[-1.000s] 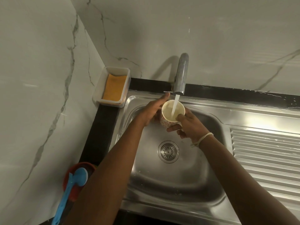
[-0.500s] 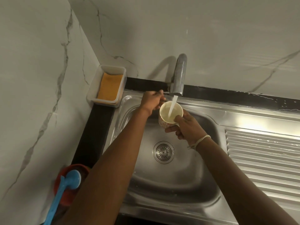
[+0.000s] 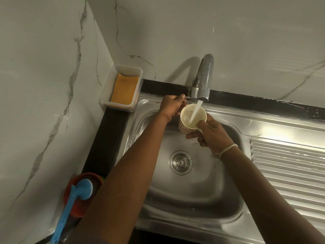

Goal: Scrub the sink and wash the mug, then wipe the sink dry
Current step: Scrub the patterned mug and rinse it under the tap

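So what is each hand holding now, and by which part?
The right hand holds the patterned mug by its side wall, thumb on the rim, under the running water. The left hand grips the small tap lever beside the faucet.

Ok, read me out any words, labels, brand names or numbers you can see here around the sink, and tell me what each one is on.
None can be read.
mug: a small printed pattern on its outside, no letters that can be made out.
tap: bare metal, no brand mark visible.
clear plastic tub holding the orange sponge: no label showing.
blue brush and red bowl: no text visible.
sink: no stamp visible.
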The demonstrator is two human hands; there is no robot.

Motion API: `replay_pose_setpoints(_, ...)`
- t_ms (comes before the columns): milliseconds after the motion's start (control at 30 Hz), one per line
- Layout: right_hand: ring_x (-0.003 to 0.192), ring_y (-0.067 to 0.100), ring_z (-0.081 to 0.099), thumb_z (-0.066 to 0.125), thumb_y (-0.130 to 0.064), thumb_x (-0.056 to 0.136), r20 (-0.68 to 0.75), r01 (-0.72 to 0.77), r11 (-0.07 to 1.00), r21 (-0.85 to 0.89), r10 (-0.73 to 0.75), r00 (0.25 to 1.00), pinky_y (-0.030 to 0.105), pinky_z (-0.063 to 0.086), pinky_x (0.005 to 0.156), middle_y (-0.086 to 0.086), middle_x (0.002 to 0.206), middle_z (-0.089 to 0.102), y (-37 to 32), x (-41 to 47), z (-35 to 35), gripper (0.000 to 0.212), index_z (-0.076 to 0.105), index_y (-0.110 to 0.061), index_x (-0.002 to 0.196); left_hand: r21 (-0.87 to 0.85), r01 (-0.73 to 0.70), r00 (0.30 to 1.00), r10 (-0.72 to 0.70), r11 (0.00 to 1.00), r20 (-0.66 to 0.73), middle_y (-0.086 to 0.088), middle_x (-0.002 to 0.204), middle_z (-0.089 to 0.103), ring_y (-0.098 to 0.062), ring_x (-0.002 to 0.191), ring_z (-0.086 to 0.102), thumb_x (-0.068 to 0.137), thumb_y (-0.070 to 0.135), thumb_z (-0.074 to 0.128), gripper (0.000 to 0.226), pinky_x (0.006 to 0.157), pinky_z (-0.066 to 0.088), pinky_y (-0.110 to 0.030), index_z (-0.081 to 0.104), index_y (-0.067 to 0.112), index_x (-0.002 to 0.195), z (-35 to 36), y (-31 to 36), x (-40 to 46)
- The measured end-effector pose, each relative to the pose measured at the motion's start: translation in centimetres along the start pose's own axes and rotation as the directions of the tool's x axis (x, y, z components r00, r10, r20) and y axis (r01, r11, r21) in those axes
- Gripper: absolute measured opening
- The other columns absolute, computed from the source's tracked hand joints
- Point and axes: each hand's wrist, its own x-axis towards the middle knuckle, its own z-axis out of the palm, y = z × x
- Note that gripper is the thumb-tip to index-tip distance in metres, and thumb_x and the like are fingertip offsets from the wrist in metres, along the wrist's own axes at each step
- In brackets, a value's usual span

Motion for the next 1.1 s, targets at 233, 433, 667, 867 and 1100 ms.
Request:
replay_pose_setpoints(233, 0.069, 0.016, 0.071, 0.04, -0.018, 0.105, 0.023, 0.001, 1.0, -0.012, -0.001, 1.0, 0.02, 0.044, 0.046, 0.021, 0.103, 0.07, -0.1, 0.0, 0.3, 0.046, 0.039, -0.027, 0.149, -0.036, -0.005, 1.0, 0.006, 0.999, 0.015, -0.002, 0.087, 0.073, -0.014, 0.075, 0.067, 0.096, 0.037, 0.056, 0.033, 0.072, 0.056, -0.032, 0.072, 0.008, 0.098, 0.0, -0.2, 0.2)
replay_pose_setpoints(433, 0.063, 0.013, 0.069, 0.041, -0.017, 0.105, 0.031, -0.003, 1.0, 0.008, 0.003, 1.0, 0.02, 0.043, 0.047, 0.021, 0.1, 0.072, -0.5, 0.0, 0.3, 0.045, 0.039, -0.026, 0.149, -0.028, 0.016, 0.999, -0.015, 0.999, 0.031, -0.001, 0.083, 0.074, -0.017, 0.077, 0.068, 0.096, 0.034, 0.057, 0.028, 0.079, 0.055, -0.037, 0.073, 0.011, 0.092, -0.1, 0.4, 0.1)
replay_pose_setpoints(667, 0.063, 0.011, 0.069, 0.039, -0.015, 0.104, 0.051, 0.03, 0.999, -0.024, -0.029, 0.998, 0.019, 0.042, 0.046, 0.021, 0.1, 0.072, -0.4, -0.3, -0.1, 0.044, 0.043, -0.026, 0.146, 0.359, -0.312, 0.949, 0.304, 0.88, 0.08, 0.001, 0.058, 0.066, -0.01, 0.054, 0.067, 0.091, 0.021, 0.065, 0.03, 0.058, 0.055, -0.021, 0.065, 0.012, 0.062, -0.5, 4.0, -0.7)
replay_pose_setpoints(867, 0.056, 0.016, 0.066, 0.041, -0.024, 0.106, 0.029, 0.014, 0.992, -0.126, -0.01, 1.0, 0.02, 0.038, 0.041, 0.016, 0.085, 0.074, 0.3, -1.3, -0.8, 0.035, 0.05, -0.018, 0.139, 0.1, -0.195, 0.981, 0.194, 0.976, 0.018, 0.002, 0.055, 0.063, -0.007, 0.052, 0.059, 0.083, 0.019, 0.074, 0.021, 0.051, 0.045, -0.017, 0.064, 0.015, 0.065, 1.1, 3.7, -2.7)
replay_pose_setpoints(1100, 0.049, 0.016, 0.048, 0.04, -0.034, 0.105, -0.009, -0.016, 0.838, -0.545, 0.013, 1.0, 0.019, 0.034, 0.037, 0.007, 0.074, 0.061, -0.7, -0.1, 1.0, 0.04, 0.059, -0.007, 0.126, 0.575, -0.335, 0.823, 0.529, 0.746, -0.206, -0.005, 0.094, 0.07, -0.021, 0.088, 0.066, 0.088, 0.014, 0.062, 0.011, 0.075, 0.051, -0.03, 0.068, 0.012, 0.097, -4.8, -6.6, -5.7)
